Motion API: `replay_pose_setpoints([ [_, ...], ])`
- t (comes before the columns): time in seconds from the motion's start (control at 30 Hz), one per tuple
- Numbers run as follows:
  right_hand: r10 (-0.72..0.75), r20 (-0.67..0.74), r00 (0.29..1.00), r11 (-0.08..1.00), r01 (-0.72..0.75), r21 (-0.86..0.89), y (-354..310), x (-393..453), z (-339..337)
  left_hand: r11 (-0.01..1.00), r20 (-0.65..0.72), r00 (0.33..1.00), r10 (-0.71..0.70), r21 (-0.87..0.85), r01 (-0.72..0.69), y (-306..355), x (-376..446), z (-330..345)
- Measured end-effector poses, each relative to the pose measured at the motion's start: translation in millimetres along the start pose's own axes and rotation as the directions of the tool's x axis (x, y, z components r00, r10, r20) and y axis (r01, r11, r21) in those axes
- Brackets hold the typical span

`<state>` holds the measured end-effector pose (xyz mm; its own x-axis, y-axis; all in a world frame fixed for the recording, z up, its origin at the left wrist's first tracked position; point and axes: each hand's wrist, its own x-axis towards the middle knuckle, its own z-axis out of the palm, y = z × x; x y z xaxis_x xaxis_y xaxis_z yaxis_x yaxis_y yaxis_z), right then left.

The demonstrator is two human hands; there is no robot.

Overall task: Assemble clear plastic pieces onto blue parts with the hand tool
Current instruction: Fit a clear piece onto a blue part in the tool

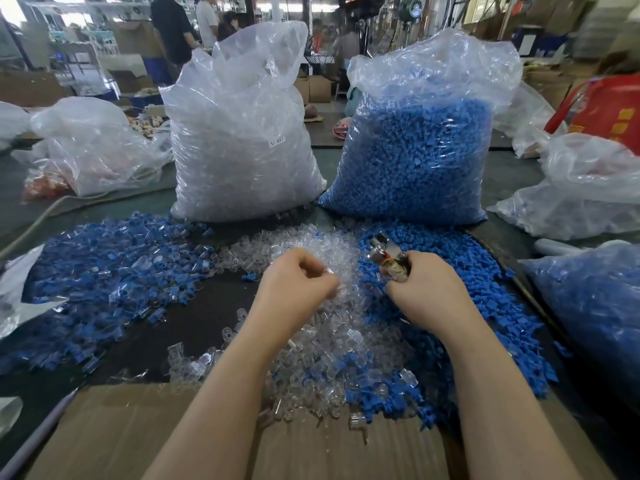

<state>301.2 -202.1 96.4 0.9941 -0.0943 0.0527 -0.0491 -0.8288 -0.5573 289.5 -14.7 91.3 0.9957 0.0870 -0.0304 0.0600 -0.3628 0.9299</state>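
My right hand (424, 284) grips a metal hand tool (387, 255) with a wrapped handle, jaws pointing up and left over the loose blue parts (446, 258). My left hand (298, 282) is curled over the heap of clear plastic pieces (332, 341) in the middle, pinching a clear piece (329, 271) at its fingertips. A wide spread of blue parts joined with clear pieces (104, 282) lies to the left. The two hands are a short way apart.
Two tall plastic bags stand behind the heaps: clear pieces (239, 133) on the left, blue parts (415, 150) on the right. Another bag of blue parts (595, 317) lies at right. A cardboard sheet (114, 434) covers the near edge. People stand in the background.
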Motion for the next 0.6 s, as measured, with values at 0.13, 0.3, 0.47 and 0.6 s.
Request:
replay_pose_setpoints([
  [0.13, -0.026, 0.015, 1.000, 0.992, 0.024, 0.122, -4, -4, -2, 0.930, 0.079, 0.996, -0.048, -0.361, 0.074, 8, -3, 2],
  [0.3, -0.093, -0.055, 0.994, 0.937, 0.106, 0.331, -10, -6, -3, 0.867, 0.120, 0.990, -0.073, -0.484, 0.123, 9, -6, 5],
  [0.47, -0.097, -0.075, 0.992, 0.850, 0.122, 0.512, -17, -8, -3, 0.821, 0.136, 0.985, -0.102, -0.548, 0.161, 9, -7, 7],
  [0.6, -0.098, -0.111, 0.989, 0.832, 0.142, 0.536, -20, -8, 2, 0.807, 0.131, 0.986, -0.105, -0.568, 0.161, 10, -8, 9],
])
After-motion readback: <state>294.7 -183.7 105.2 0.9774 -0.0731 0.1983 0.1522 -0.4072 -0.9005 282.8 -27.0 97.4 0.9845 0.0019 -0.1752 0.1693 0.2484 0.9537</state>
